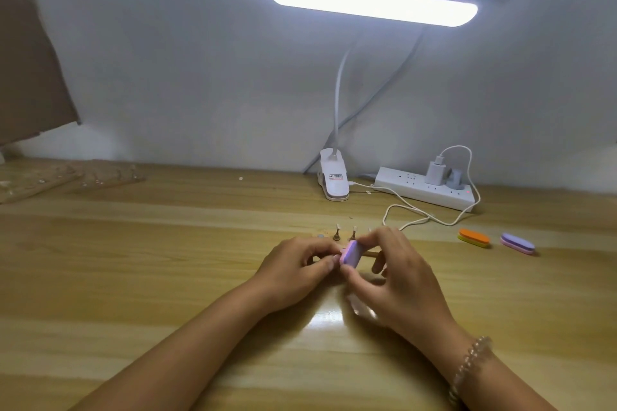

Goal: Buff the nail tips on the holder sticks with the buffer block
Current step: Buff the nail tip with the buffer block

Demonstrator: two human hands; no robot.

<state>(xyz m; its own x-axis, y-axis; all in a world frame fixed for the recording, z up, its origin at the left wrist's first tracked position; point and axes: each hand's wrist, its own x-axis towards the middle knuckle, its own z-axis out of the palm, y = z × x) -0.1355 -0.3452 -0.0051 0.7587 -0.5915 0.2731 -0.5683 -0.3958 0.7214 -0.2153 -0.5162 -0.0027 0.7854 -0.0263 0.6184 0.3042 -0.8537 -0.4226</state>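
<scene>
Mid-buff, your right hand (397, 274) pinches the buffer (450, 256), left hand (293, 265) closed beside it on something hidden; next, light strokes.

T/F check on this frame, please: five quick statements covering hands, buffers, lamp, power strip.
1. The right hand pinches the purple buffer block. True.
2. Two spare buffers lie on the table to the right of the hands. True: an orange buffer and a second purple buffer.
3. The desk lamp is off. False: its bar is lit.
4. The bracelet is on the left wrist. False: it is on the right wrist.
5. Nothing is plugged into the power strip. False: a white charger sits in it, with a cable attached.
</scene>
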